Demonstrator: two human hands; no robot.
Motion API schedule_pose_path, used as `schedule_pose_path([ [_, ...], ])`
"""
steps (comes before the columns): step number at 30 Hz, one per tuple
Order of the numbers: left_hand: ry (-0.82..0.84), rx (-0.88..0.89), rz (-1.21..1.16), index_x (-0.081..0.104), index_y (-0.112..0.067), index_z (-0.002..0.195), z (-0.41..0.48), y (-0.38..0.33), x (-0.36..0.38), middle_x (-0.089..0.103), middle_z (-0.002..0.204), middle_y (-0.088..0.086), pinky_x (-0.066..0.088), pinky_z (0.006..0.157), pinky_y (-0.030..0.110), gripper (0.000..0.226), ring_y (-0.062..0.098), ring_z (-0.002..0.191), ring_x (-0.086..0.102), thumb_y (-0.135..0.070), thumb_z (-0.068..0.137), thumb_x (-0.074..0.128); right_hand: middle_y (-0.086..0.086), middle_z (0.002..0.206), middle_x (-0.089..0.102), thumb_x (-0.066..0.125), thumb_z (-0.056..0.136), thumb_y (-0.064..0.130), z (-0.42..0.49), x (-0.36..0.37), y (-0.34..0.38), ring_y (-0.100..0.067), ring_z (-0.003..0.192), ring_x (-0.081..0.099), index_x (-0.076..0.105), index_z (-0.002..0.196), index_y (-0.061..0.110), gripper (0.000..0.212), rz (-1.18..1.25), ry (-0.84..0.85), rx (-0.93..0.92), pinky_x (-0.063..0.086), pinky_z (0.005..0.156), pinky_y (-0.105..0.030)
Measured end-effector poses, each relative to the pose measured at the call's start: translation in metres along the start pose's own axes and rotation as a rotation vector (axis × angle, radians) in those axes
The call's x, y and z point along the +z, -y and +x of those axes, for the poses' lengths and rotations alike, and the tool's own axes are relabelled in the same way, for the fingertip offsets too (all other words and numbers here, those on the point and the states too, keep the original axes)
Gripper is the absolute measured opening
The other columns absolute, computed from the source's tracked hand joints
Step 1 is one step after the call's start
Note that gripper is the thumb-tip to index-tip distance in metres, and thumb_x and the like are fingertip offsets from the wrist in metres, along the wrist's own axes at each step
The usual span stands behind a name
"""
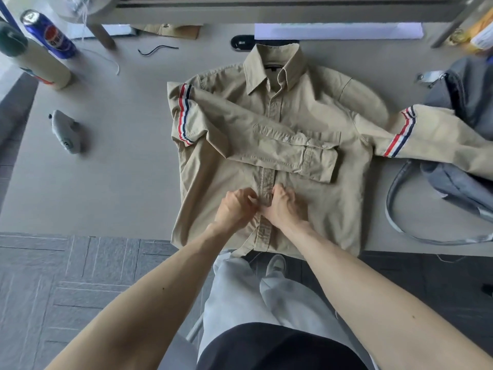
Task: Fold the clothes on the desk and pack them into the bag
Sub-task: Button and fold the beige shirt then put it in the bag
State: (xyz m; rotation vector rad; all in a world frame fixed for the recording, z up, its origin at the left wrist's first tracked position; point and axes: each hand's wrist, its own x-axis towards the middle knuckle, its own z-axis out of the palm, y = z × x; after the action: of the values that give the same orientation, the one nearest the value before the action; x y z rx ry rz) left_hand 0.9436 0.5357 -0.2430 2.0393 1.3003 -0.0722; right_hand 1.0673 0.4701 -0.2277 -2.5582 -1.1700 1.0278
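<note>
A khaki shirt [314, 108] with red, white and navy sleeve stripes lies face up on the desk [106, 166], collar away from me. Its left sleeve is folded across the chest; the other sleeve stretches right, over a grey bag [464, 182] at the desk's right end. My left hand [236, 205] and right hand [284, 205] meet at the button placket low on the shirt. Both pinch the placket fabric around a button with curled fingers.
A blue can [48, 33] and a beige cylinder [40, 62] stand at the far left. A small grey object [66, 130] lies left of the shirt, a black cord [157, 50] behind it. The bag's strap [400, 217] loops near the front edge.
</note>
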Motion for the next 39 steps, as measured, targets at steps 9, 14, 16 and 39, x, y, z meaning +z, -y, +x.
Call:
schedule_pose_path([
  [9,0.078,0.110,-0.055,0.076,-0.032,0.095,0.017,0.002,-0.001,0.075,0.081,-0.002,0.061,0.064,0.034,0.018,0.015,0.070,0.071,-0.038,0.079,0.081,-0.018,0.125,0.055,0.065,0.086,0.018,-0.004,0.012,-0.002,-0.031,0.113,0.055,0.045,0.127,0.006,0.048,-0.060,-0.084,-0.059,0.048,0.088,-0.037],
  [14,0.082,0.106,0.017,0.076,-0.031,0.091,0.021,-0.002,0.005,0.075,0.085,-0.004,0.062,0.068,0.037,0.012,0.016,0.073,0.071,-0.039,0.083,0.078,-0.014,0.109,0.065,0.056,0.091,0.018,-0.006,0.008,-0.014,-0.028,0.092,0.059,0.048,0.122,0.013,0.033,0.059,-0.130,-0.060,0.034,0.066,-0.028],
  [16,0.077,0.080,0.047,0.075,-0.027,0.090,0.023,-0.005,0.005,0.074,0.090,0.000,0.061,0.072,0.040,0.009,0.021,0.078,0.070,-0.035,0.087,0.073,-0.017,0.101,0.069,0.054,0.093,0.018,-0.006,0.009,-0.016,-0.034,0.092,0.064,0.050,0.119,0.010,0.027,0.096,-0.171,-0.093,0.035,0.065,-0.030],
  [39,0.160,0.047,-0.059,0.075,-0.010,0.081,0.030,-0.003,-0.006,0.071,0.072,0.003,0.056,0.063,0.030,0.008,0.018,0.072,0.068,-0.003,0.079,0.071,-0.011,0.098,0.070,0.060,0.091,0.046,0.003,0.001,-0.001,-0.031,0.095,0.063,0.066,0.101,0.011,0.038,0.094,-0.170,-0.010,0.036,0.068,-0.029],
])
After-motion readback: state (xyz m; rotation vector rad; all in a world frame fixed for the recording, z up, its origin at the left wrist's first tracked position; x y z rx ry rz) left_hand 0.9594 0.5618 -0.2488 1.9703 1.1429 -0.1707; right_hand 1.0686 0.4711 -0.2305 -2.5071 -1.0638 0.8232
